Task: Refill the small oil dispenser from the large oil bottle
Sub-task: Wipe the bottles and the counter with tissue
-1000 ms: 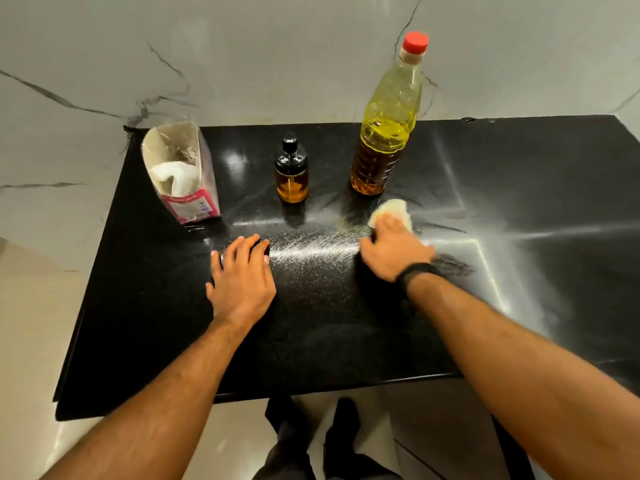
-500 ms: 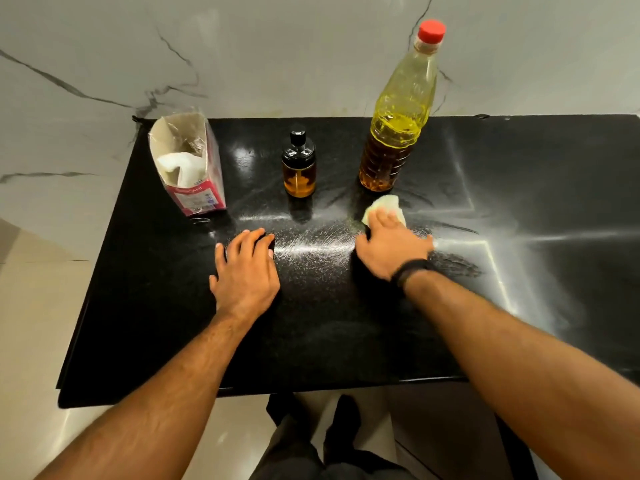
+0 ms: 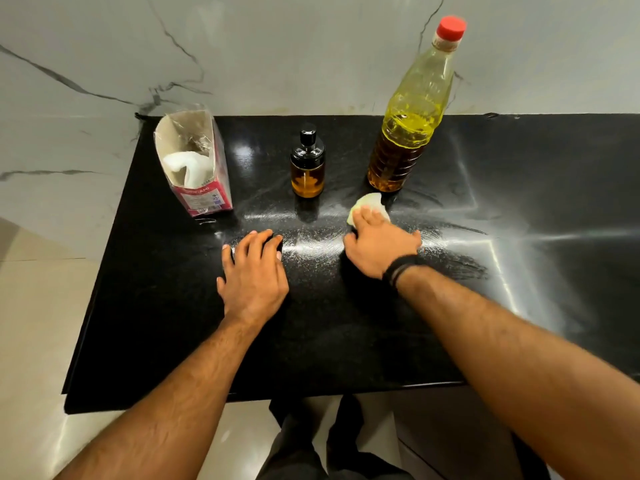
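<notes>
While the black table shows greasy smears across its middle, the step in hand looks like wiping up spilled oil, with both vessels capped and standing at the back. To do it well, I judge the wipe should run in overlapping strokes along the streaked band, pressing flat and folding to a clean face once the wad is soaked, and keeping clear of the bottle's foot so it does not tip. The large oil bottle stands upright at the rear right of centre, red cap on, roughly half full. A torn tissue box sits at the rear left, white paper poking out. The left hand lies palm down on the table, fingers spread and straight, holding nothing. The right hand presses a crumpled tissue to the surface just in front of the bottle; its fingertips are curled onto the wad. The small oil dispenser stands between box and bottle, black pump top fitted, amber oil low in the glass.

How much tissue lies under the palm is hidden. Glare makes it hard to tell smear from reflection, and the box's print is unreadable.
</notes>
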